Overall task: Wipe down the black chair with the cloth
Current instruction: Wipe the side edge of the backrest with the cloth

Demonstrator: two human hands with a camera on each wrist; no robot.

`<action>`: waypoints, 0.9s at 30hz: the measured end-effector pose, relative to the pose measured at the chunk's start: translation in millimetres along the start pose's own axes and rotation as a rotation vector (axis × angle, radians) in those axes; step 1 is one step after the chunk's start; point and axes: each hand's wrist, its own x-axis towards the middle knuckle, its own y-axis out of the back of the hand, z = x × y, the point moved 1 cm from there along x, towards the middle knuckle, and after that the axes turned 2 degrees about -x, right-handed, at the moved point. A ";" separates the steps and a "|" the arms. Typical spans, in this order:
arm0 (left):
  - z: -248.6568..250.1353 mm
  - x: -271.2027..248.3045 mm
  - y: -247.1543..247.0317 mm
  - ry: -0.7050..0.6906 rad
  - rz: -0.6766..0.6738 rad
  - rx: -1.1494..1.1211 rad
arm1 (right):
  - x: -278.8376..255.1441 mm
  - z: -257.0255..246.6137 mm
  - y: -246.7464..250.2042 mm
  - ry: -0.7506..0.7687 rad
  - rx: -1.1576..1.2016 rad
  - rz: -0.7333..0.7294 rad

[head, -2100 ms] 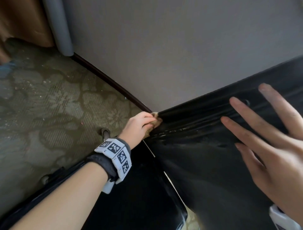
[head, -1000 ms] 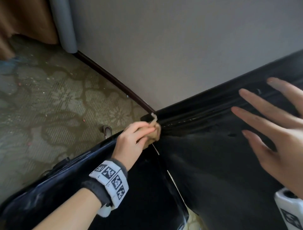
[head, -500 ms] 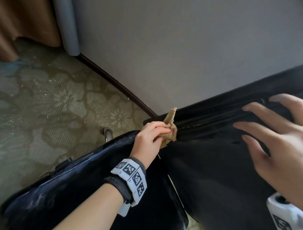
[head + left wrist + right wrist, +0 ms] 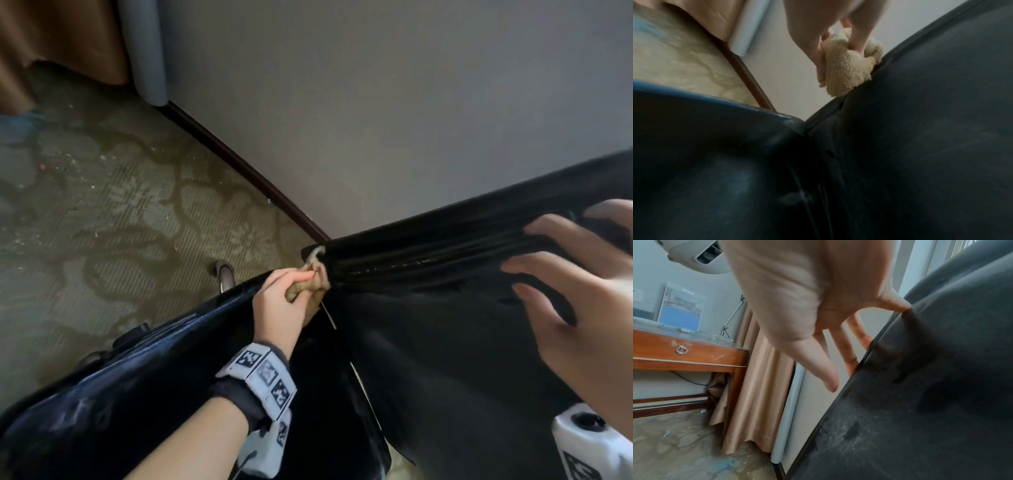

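The black chair (image 4: 445,342) fills the lower right of the head view, its backrest top edge running up to the right along the wall. My left hand (image 4: 284,301) grips a bunched beige cloth (image 4: 310,284) and presses it against the left end of that top edge. In the left wrist view the cloth (image 4: 846,71) sits on the chair's rim (image 4: 920,113). My right hand (image 4: 575,291) lies farther right on the backrest with its fingers over the top edge. The right wrist view shows the right hand (image 4: 818,321) with fingertips (image 4: 904,308) touching the chair (image 4: 931,386).
A grey wall (image 4: 376,102) stands just behind the chair, with a dark skirting board (image 4: 239,164). Patterned carpet (image 4: 102,205) lies to the left. A brown curtain (image 4: 760,386) and a wooden desk (image 4: 690,353) stand beyond. A chair wheel (image 4: 224,274) shows near the armrest (image 4: 137,377).
My left hand with the cloth has worked back and forth at the left end of the backrest's top edge. My right hand has come down and its fingers now curl over the edge.
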 end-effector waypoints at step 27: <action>63.3 3.5 -26.2 0.241 -0.146 0.079 | -52.5 -35.8 -33.1 0.140 0.140 -0.098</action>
